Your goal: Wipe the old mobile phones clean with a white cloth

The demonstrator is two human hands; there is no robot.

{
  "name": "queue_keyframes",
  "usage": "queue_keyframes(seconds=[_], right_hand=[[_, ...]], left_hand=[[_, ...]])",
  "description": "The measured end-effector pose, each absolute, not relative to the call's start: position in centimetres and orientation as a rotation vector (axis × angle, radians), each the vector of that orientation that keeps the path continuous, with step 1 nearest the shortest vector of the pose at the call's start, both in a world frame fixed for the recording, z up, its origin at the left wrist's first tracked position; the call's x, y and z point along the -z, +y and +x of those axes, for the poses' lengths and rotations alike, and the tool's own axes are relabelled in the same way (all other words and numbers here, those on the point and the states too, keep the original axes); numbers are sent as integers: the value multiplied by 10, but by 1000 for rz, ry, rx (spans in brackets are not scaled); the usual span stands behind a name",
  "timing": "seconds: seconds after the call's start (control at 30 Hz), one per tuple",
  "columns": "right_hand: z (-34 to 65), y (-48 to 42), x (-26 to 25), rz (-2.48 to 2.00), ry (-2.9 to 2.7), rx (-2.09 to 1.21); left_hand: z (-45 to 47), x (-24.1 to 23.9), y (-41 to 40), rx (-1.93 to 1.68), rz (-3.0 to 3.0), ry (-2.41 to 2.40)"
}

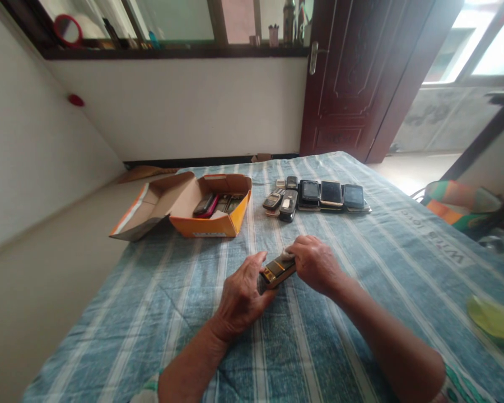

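Note:
Between my hands, above the striped blue cloth, is a dark mobile phone [279,270] with gold trim, tilted with its far end up to the right. My left hand [244,291] grips its near left end, thumb along the lower edge and fingers at the upper one. In the pinched fingers of my right hand [317,264] is a small white wad [286,255], perhaps cloth or tissue, pressed on the phone's upper face. Part of the wad and the phone's far end are hidden by my right fingers.
An open orange cardboard box [205,226] holding several phones stands at the back left, its lid [151,204] folded out leftward. Several old phones [311,191] lie grouped behind my hands. A yellow-green item [493,318] is at the right edge of the striped tablecloth [185,313].

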State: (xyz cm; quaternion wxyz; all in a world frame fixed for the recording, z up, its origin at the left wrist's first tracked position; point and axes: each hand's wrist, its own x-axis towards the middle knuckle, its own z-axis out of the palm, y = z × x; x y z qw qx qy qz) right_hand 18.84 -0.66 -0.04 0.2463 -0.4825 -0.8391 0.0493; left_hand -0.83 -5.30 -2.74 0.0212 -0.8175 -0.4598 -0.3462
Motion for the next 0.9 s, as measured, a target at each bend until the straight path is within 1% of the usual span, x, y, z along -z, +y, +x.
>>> queue_keyframes(seconds=[0.07,0.2,0.3,0.43,0.73,0.8,0.9], right_hand=[[181,-13,2,-1249,-2313,-133],[165,-25,7,-919,-2384,-146],[160,-27,10,-810,-2392,-113],[167,-20,11,-887,-2350,-81],[194,1,14,-1325,-2123,-50],[194,1,16,-1331,-2083,-11],[186,-6,18,-1220,-2096,71]], left_hand=[[-9,29,-53,1054,-2532,-1418],[-10,32,-52,1008,-2487,-1414],[-11,33,-51,989,-2482,-1385],[-11,31,-50,1002,-2484,-1392],[-11,27,-50,1035,-2525,-1395],[-12,27,-49,1040,-2521,-1404],[-13,27,-48,1050,-2521,-1408]])
